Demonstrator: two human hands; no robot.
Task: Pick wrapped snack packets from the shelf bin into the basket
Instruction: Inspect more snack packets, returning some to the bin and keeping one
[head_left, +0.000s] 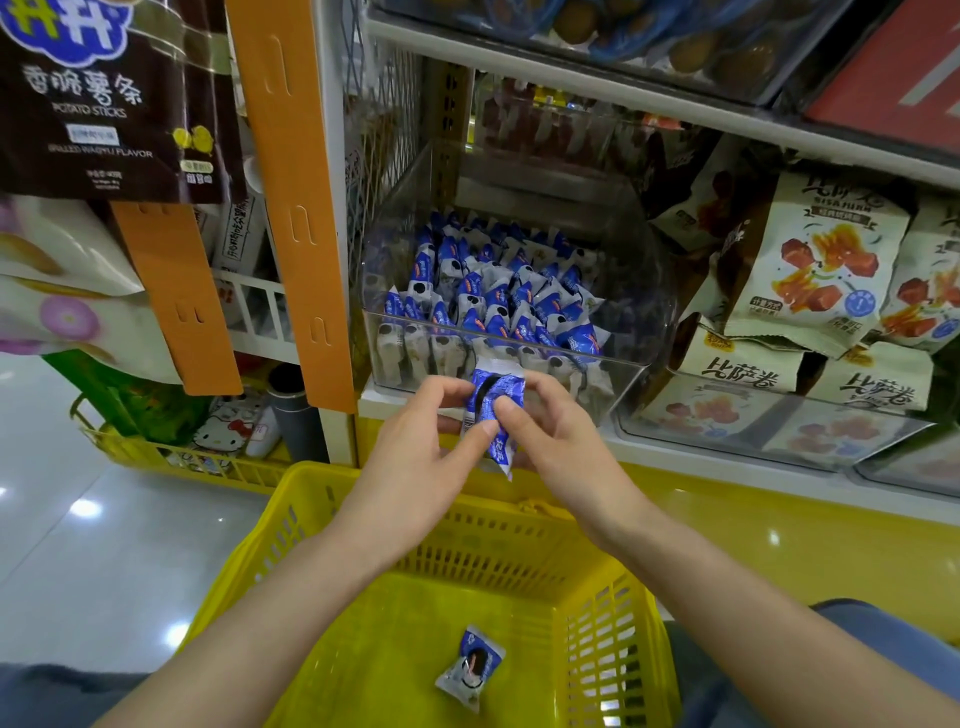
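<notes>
A clear plastic shelf bin (631, 371) holds several blue-and-white wrapped snack packets (498, 301). Just in front of the bin, above the far rim of the yellow basket (332, 488), both hands pinch one blue-and-white packet (493, 405). My left hand (415, 457) grips its left side with thumb and fingers. Its right side is held by my right hand (556, 441). One more packet (470, 667) lies on the basket floor.
To the right, a second clear bin (769, 441) holds cream snack bags with red pictures. Orange hanging strips (296, 208) and a brown potato-stick bag (114, 98) hang at left. A yellow crate (171, 457) stands on the glossy floor at lower left.
</notes>
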